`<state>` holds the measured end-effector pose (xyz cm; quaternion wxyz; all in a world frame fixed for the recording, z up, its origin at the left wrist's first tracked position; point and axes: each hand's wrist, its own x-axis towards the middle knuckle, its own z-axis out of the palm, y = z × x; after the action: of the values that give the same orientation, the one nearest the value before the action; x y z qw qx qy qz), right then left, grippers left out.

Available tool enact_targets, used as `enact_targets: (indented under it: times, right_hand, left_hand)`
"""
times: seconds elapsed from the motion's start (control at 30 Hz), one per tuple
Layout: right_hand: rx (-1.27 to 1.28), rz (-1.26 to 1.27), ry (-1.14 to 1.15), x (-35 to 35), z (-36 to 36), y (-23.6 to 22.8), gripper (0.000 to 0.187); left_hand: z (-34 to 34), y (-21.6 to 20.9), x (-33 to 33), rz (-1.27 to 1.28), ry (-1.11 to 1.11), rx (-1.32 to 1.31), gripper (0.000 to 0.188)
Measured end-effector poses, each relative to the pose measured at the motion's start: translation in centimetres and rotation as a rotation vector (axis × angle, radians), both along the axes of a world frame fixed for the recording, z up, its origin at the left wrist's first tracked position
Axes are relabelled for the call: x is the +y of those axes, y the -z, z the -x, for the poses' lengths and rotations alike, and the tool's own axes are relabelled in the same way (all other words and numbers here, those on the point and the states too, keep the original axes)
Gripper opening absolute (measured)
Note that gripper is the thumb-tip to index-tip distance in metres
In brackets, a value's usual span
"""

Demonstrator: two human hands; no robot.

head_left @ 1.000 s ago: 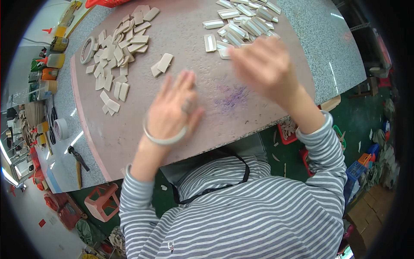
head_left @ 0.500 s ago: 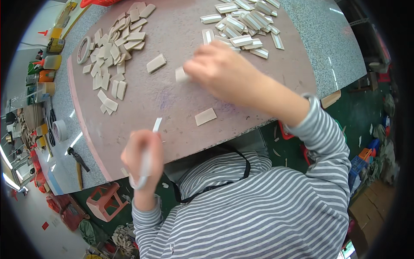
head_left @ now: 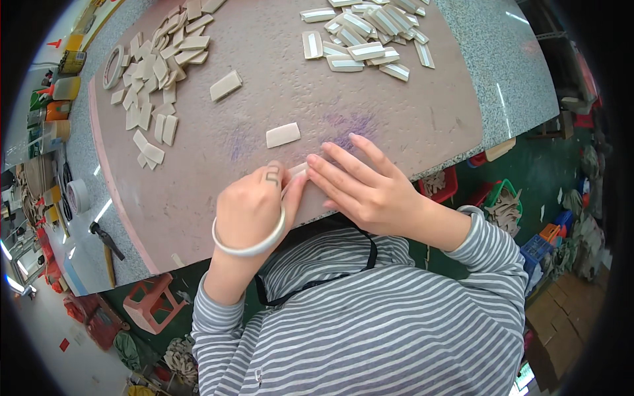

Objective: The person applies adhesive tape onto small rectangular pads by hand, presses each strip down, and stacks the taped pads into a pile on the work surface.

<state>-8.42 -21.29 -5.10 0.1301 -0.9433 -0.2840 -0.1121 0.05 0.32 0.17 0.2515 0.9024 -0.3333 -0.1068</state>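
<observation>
L hand: fingers curled in, thumb tip close to forefinger at one end of a slim beige pc; whether it's a true pinch I can't tell, as the knuckles cover most of it. R hand: fingers long, a bit fanned, tips meeting the other end of that pc, not wrapped round it. So the pc sits b/w both hands, nr the front edge of the mat, mostly hidden. Step in hand looks like a two-handed align-and-press. To do it well, imo: L steadies, R tips press evenly, w/ force straight down so the pc doesn't skid; square the edges before pressing hard, esp. at the corners; work from one end to the other, no gaps. Nails off the surface, pref. flat pads. Elbows low helps too. Just beyond the fingertips a loose beige tile lies flat, apart from both hands; don't nudge it w/ L knuckles. Farther out, a thicker-looking beige block, prob. stacked pcs. Far L: heap of plain tiles w/ a tape roll beside it. Far R: heap of white-striped tiles; best not to mix the two heaps.
</observation>
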Motion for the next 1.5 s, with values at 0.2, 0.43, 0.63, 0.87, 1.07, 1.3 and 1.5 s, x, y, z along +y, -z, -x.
enact_targets:
  times: [0.2, 0.43, 0.63, 0.87, 1.07, 1.3, 1.5]
  right_hand:
    - [-0.117, -0.036, 0.001, 1.1, -1.3, -0.5, 0.048]
    - [-0.088, -0.102, -0.119, 0.2, -4.8, -1.0, 0.024]
    - [-0.075, -0.458, 0.151, 1.2, -4.3, -0.2, 0.014]
    - [0.057, -0.397, 0.133, -1.2, 0.0, -0.7, 0.038]
    - [-0.085, 0.050, 0.040, -1.6, -0.4, 0.2, 0.046]
    - [-0.187, 0.128, -0.090, -0.8, -3.1, -1.4, 0.039]
    - [-0.284, -0.247, -0.063, -4.0, -10.2, -2.2, 0.015]
  left_hand:
    - [-0.7, 0.4, 2.3, 0.061, 0.299, -0.390, 0.024]
    - [-0.3, -1.5, 4.1, 0.292, -0.023, -0.425, 0.021]
    - [-0.7, 0.2, 2.4, 0.384, -0.227, 0.451, 0.012]
    - [-0.2, 2.0, -1.2, 0.159, -0.115, 0.259, 0.020]
    - [-0.7, 0.1, -0.5, 0.048, 0.040, -0.196, 0.016]
    - [1.2, -1.9, 1.8, 0.213, 0.452, -0.326, 0.021]
    - [-5.7, 0.1, 2.8, 0.344, -0.168, 0.423, 0.015]
